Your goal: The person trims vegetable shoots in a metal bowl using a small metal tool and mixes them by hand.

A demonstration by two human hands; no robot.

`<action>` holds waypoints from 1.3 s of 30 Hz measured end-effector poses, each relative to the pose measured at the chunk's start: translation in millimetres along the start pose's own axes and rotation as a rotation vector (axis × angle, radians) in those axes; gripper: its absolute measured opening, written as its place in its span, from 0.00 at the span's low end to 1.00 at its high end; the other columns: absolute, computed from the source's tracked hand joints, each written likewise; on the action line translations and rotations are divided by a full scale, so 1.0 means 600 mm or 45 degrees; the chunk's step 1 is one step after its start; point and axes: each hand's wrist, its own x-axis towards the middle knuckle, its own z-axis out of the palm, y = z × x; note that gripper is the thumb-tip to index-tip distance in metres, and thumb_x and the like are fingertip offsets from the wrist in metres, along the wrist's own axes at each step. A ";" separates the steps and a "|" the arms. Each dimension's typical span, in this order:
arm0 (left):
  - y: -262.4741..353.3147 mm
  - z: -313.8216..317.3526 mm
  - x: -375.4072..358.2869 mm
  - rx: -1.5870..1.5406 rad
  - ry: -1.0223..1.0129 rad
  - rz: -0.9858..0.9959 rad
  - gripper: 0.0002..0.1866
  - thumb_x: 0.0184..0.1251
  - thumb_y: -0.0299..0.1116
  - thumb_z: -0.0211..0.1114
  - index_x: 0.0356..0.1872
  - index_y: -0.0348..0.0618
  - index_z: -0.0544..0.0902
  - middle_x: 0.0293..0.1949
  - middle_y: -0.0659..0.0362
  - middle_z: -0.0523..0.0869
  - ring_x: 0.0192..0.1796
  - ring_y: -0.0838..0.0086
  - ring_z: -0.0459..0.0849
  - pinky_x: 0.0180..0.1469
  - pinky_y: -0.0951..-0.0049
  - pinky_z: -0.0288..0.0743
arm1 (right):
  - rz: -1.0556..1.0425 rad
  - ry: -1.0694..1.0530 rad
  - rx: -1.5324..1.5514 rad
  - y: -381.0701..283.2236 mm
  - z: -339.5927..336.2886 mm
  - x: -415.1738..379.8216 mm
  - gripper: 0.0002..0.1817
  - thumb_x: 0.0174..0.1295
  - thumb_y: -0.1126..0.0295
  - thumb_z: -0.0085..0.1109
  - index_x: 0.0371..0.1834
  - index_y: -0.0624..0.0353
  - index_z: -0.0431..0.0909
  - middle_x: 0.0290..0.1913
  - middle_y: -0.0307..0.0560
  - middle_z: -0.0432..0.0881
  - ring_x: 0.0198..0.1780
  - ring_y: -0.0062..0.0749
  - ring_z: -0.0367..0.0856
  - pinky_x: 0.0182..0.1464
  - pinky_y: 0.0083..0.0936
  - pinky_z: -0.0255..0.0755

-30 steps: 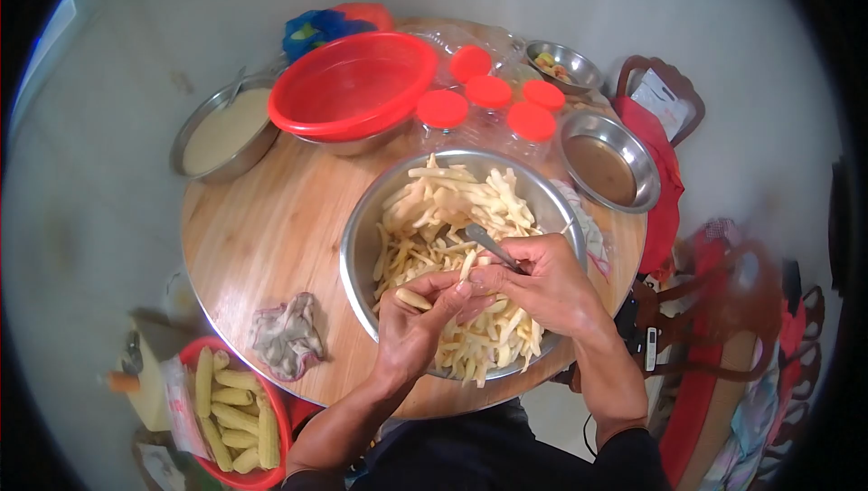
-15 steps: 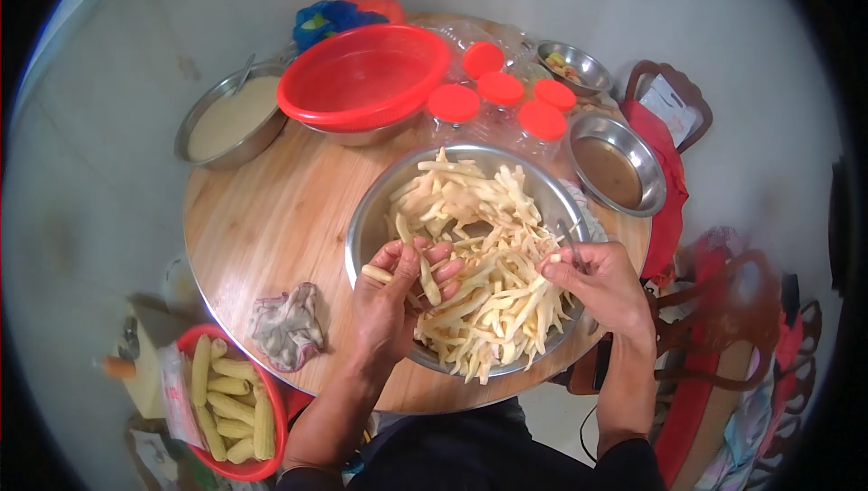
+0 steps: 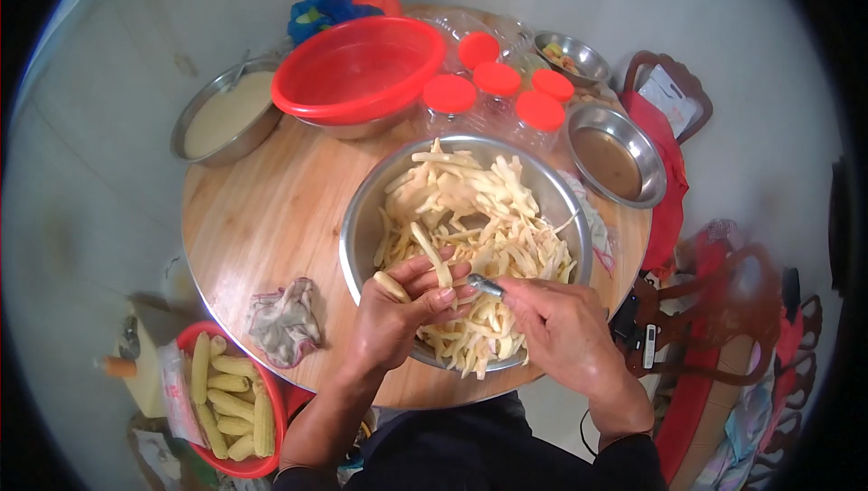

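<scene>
A wide steel bowl (image 3: 354,220) on the round wooden table holds a heap of pale yellow strips (image 3: 479,185). Over its near left part my left hand (image 3: 402,310) is palm up, its fingers and thumb round pale strips (image 3: 432,254); one end sticks up and another piece pokes out at the left. My right hand (image 3: 562,328) is closed on a small metal tool (image 3: 485,287), whose tip is beside the left fingertips. The tool's handle is hidden in the right palm.
Behind stand a red basin (image 3: 362,70), red-lidded clear jars (image 3: 449,95), a bowl of pale liquid (image 3: 231,116) and a bowl of brown liquid (image 3: 608,161). A crumpled cloth (image 3: 286,323) lies at the left. A red tub (image 3: 282,419) of corn cobs is lower left; chairs (image 3: 714,310) are right.
My right hand has moved left across the bowl, bringing the metal tool to my left hand. The strips in my left hand have shifted slightly, and the view has moved a little.
</scene>
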 end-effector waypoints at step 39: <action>-0.009 0.016 0.003 0.357 -0.100 0.099 0.22 0.80 0.25 0.60 0.70 0.31 0.69 0.57 0.44 0.88 0.59 0.64 0.88 0.63 0.67 0.82 | 0.021 0.202 -0.211 0.017 0.024 0.040 0.03 0.66 0.75 0.58 0.36 0.63 0.79 0.30 0.63 0.83 0.35 0.63 0.85 0.37 0.50 0.77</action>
